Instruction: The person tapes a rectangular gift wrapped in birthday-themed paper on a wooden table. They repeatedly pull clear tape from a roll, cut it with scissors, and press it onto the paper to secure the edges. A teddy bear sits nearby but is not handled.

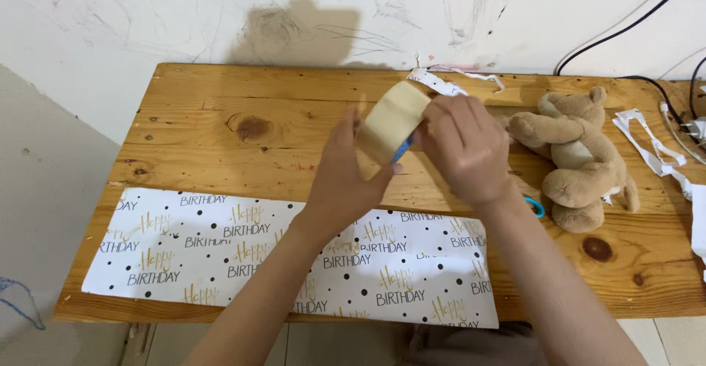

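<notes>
My left hand (346,178) holds a roll of beige tape (392,120) up above the wooden table (220,116). My right hand (463,149) grips the roll's right side, its fingers at the tape's edge, with something blue (402,149) showing between the two hands. Below my arms a sheet of white wrapping paper (184,245) with black dots and gold and black lettering lies flat along the table's near edge.
A brown teddy bear (581,160) lies on the table at the right, with a blue scissor handle (535,206) peeking out beside my right wrist. White paper scraps (651,149) lie at the far right and back edge. Black cables (625,31) run along the scribbled wall.
</notes>
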